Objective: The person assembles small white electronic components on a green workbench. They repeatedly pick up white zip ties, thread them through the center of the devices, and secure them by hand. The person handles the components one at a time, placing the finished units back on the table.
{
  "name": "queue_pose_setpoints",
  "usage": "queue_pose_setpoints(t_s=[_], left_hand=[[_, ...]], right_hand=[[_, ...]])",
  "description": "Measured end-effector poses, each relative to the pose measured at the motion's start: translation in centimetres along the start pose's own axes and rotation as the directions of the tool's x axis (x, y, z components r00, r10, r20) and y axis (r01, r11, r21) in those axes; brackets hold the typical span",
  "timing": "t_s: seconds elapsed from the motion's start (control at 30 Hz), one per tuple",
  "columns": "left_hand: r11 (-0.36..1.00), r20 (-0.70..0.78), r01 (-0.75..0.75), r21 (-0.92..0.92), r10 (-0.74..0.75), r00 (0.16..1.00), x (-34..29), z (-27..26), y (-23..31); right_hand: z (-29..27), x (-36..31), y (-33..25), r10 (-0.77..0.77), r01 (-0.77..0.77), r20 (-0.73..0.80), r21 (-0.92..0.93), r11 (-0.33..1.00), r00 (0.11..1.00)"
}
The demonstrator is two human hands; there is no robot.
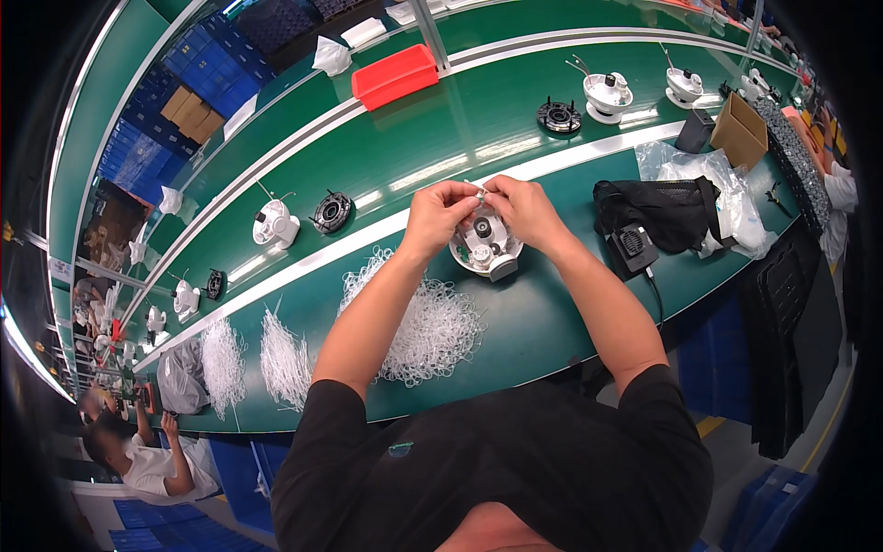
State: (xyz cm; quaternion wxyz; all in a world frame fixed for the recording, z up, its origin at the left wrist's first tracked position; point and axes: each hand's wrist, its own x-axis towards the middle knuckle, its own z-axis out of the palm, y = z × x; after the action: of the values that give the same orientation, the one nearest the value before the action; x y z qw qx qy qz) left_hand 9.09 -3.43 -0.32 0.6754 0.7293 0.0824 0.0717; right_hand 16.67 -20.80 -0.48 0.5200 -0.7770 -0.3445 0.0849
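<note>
Left hand (pixel 436 217) and right hand (pixel 525 212) fingertips pinch a small pale piece (pixel 480 195) at the white housing's (pixel 475 241) far edge; light, even pressure likely serves best.

From my head, one fisheye view (straight edges bend) looks steeply down, close, at my bare left hand (pixel 438 215), bare right hand (pixel 524 210) and smooth green tabletop (pixel 543 322).

The left hand (pixel 432 218) and right hand (pixel 526 212) partly hide a tiny piece (pixel 481 196), too small to identify, and the far side of the white housing (pixel 473 261). The left forearm (pixel 379 304) covers part of a pile of white loops (pixel 432 333). At far left, items (pixel 103 342) blur together; a co-worker (pixel 838 189) at right is cut off
</note>
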Motion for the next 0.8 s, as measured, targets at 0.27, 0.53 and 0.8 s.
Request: queue_pose_setpoints(t_s=[0.27, 0.53, 0.8], left_hand=[[0.981, -0.008, 0.032, 0.193, -0.031, 0.999, -0.1, 0.5, 0.5], [0.745, 0.06, -0.234, 0.624, 0.253, 0.966, -0.5, 0.5, -0.4], [0.509, 0.207, -0.335, 0.793, 0.291, 0.934, -0.3, 0.9, 0.1]], right_hand=[[-0.4, -0.4, 0.6, -0.058, 0.054, 0.019, 0.175, 0.983, 0.998], [0.4, 0.0, 1.2, 0.059, -0.037, -0.102, 0.207, 0.978, 0.993], [0.3, 0.6, 4.4, 0.414, -0.347, 0.101, 0.737, 0.58, 0.905]])
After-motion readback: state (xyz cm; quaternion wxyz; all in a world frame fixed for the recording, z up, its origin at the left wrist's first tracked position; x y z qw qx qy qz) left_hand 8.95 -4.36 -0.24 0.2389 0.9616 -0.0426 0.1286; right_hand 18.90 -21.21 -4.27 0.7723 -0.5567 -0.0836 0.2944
